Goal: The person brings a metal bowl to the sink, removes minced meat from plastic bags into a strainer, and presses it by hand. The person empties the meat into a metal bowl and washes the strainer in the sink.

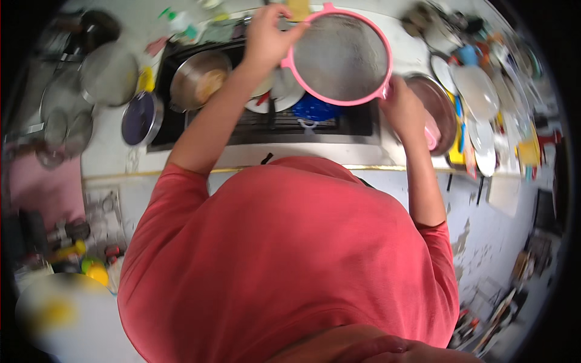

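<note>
A round mesh strainer with a pink plastic rim (341, 103) is raised over the black sink. My right hand (400, 106) grips its lower right edge, by the handle. My left hand (271, 38) is at its upper left, thumb reaching to the rim and the other fingers curled apart from it; whether the thumb touches is unclear. Below the strainer, a blue basket (313, 109) and a white plate (283, 102) with a red-and-black utensil lie in the sink. A steel bowl (184, 81) with something pale inside stands at the sink's left, partly behind my left forearm.
A large metal basin (442, 97) with a pink item stands right of the sink (263, 139). Beyond it are stacked white dishes (475, 93) and utensils. Left of the sink stand a dark round pan (141, 119), a round metal lid (110, 75) and a spray bottle (179, 22).
</note>
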The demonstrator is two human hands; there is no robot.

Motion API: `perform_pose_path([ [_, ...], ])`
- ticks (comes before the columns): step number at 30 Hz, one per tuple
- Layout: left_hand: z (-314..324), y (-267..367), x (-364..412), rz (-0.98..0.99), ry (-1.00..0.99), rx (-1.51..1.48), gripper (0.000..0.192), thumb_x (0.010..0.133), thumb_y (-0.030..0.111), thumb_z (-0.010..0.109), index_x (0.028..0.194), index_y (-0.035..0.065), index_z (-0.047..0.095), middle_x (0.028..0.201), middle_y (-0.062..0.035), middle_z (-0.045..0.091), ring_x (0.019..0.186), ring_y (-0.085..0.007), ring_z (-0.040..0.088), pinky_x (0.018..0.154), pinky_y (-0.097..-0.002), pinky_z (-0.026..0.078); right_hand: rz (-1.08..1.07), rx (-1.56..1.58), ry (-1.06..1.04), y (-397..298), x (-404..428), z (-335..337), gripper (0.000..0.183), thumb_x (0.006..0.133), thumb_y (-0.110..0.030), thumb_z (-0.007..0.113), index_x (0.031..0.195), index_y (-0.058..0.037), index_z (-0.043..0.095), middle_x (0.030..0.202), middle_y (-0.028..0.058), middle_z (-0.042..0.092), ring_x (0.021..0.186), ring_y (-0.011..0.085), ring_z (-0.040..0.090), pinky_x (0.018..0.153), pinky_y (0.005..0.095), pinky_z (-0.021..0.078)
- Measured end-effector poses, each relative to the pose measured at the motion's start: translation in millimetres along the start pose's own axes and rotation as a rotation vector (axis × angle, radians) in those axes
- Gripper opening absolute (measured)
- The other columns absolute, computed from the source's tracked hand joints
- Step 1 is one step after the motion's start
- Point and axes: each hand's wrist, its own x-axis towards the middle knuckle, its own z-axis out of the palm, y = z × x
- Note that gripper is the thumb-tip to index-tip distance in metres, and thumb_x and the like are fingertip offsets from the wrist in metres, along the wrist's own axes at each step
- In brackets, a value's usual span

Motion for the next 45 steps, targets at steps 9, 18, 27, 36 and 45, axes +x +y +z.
perform_pose_path([
  [9, -45.4, -40.1, -79.1, 0.298, -0.140, 0.358, 0.029, 0.074, 0.028, 0.069, 0.094, 0.0090, 0.061, 0.091, -0.0109, 0.063, 0.087, -0.0285, 0.060, 0.077, -0.0394, 0.047, -0.113, 0.055, -0.249, -91.2, 2.0, 79.9, 0.034, 0.071, -0.018, 0.063, 0.102, -0.0049, 0.056, 0.090, 0.0169, 0.064, 0.082, 0.0337, 0.062, 0.069, 0.0423, 0.0485],
  [18, -160.8, -248.6, -105.0, -0.708, -0.210, 0.210, 0.029, 0.082, 0.026, 0.064, 0.102, 0.0059, 0.064, 0.097, -0.0122, 0.067, 0.088, -0.0216, 0.065, 0.079, -0.0306, 0.049, 0.123, 0.032, -0.304, -119.5, -9.9, 115.8, 0.031, 0.071, -0.016, 0.060, 0.100, -0.0054, 0.058, 0.090, 0.0180, 0.064, 0.085, 0.0342, 0.062, 0.071, 0.0421, 0.0479],
  [27, -106.7, -364.1, -165.0, -0.381, -0.105, 0.340, 0.019, 0.078, 0.020, 0.059, 0.095, 0.0138, 0.067, 0.096, -0.0103, 0.065, 0.094, -0.0296, 0.060, 0.084, -0.0362, 0.046, 0.358, 0.008, -0.205, -128.6, -44.8, 132.6, 0.033, 0.072, -0.010, 0.054, 0.104, -0.0054, 0.056, 0.094, 0.0187, 0.063, 0.089, 0.0374, 0.060, 0.074, 0.0428, 0.0472],
  [36, -94.5, -379.9, -156.9, -0.753, -0.140, 0.260, 0.022, 0.084, 0.021, 0.050, 0.091, 0.0056, 0.064, 0.100, -0.0183, 0.062, 0.096, -0.0341, 0.059, 0.084, -0.0408, 0.046, 0.386, 0.052, -0.128, -146.4, -34.2, 147.0, 0.035, 0.072, -0.017, 0.060, 0.105, -0.0053, 0.055, 0.091, 0.0165, 0.064, 0.086, 0.0337, 0.062, 0.072, 0.0406, 0.0481],
  [45, -109.3, -355.1, -151.9, -0.727, -0.325, 0.177, 0.031, 0.088, 0.027, 0.050, 0.096, -0.0007, 0.060, 0.095, -0.0235, 0.062, 0.089, -0.0357, 0.061, 0.078, -0.0414, 0.047, 0.335, 0.088, -0.145, -161.7, -13.7, 163.6, 0.044, 0.072, -0.020, 0.062, 0.112, -0.0043, 0.054, 0.095, 0.0183, 0.064, 0.089, 0.0339, 0.061, 0.076, 0.0406, 0.0483],
])
